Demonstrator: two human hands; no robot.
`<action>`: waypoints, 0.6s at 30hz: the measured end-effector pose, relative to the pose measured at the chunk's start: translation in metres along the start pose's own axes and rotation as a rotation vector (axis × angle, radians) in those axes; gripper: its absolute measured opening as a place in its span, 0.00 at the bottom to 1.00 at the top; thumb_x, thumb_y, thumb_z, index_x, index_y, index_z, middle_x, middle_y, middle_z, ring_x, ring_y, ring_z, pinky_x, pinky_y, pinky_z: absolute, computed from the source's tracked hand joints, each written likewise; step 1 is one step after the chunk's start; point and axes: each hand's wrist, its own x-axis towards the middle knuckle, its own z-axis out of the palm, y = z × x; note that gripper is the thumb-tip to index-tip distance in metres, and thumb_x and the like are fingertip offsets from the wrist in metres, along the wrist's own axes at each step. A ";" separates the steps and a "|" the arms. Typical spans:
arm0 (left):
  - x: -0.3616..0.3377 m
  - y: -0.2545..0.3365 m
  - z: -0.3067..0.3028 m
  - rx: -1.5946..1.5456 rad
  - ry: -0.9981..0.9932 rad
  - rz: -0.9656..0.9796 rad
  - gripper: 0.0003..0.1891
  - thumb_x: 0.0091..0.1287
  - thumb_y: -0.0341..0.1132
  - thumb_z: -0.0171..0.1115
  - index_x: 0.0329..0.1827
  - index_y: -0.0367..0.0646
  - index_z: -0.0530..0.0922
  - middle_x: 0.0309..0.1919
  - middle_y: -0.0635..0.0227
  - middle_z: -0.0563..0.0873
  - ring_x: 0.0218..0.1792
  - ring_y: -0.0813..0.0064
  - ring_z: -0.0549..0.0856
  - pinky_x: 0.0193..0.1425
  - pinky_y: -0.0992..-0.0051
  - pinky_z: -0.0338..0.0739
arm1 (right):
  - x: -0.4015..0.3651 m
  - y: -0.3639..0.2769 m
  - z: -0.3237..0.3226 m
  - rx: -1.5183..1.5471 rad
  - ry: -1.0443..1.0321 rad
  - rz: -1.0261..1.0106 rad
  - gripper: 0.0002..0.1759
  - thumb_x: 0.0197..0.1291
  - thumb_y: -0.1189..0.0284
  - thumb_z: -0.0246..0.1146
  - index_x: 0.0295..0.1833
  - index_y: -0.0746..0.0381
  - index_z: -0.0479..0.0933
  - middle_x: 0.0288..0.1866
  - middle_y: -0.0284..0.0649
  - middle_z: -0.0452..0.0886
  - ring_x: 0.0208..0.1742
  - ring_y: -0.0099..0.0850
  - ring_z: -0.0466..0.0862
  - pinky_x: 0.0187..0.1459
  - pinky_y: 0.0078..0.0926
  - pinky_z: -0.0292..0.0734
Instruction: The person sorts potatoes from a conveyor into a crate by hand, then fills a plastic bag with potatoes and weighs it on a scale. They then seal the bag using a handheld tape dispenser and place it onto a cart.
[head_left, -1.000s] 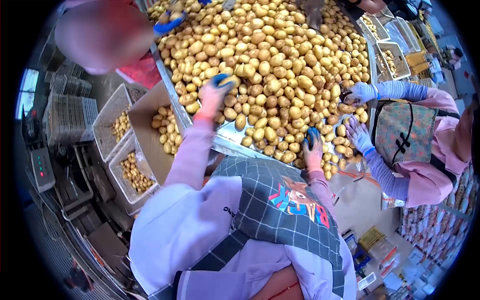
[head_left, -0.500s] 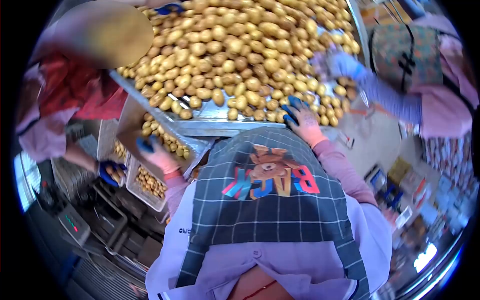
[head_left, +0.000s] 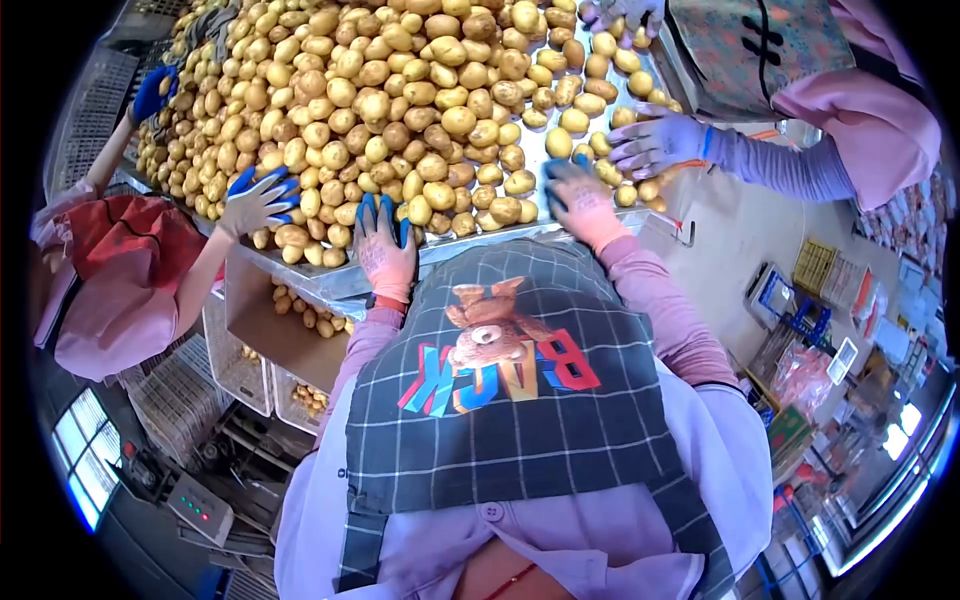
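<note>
Both of my hands wear pink gloves with blue fingertips. My left hand (head_left: 384, 252) lies at the near edge of the metal table (head_left: 465, 243), its fingers spread against the nearest potatoes (head_left: 423, 196). On the right, my right hand (head_left: 584, 205) is over the same edge beside a bare strip of metal, fingers apart and slightly blurred, with potatoes close to the fingertips. Neither hand has a potato in its grasp. A large heap of potatoes (head_left: 340, 92) covers the table in front of me.
A co-worker's gloved hands (head_left: 655, 140) touch potatoes at the right. Another co-worker's gloved hand (head_left: 258, 203) rests by the heap at the left. Below it stand a cardboard box (head_left: 262, 318) and white crates (head_left: 240, 372) with potatoes. Yellow crates (head_left: 815, 265) stand on the floor at right.
My left hand has moved from over the cardboard box up to the table edge. My right hand remains near the potatoes. The left co-worker's hand has come up to the heap, and the view has shifted.
</note>
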 end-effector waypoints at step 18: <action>-0.001 0.004 -0.005 -0.016 0.010 -0.044 0.27 0.59 0.42 0.65 0.62 0.44 0.76 0.69 0.58 0.70 0.69 0.55 0.67 0.71 0.59 0.61 | 0.096 -0.029 -0.017 0.165 0.221 0.294 0.18 0.58 0.61 0.61 0.52 0.57 0.79 0.49 0.47 0.82 0.51 0.42 0.82 0.53 0.39 0.76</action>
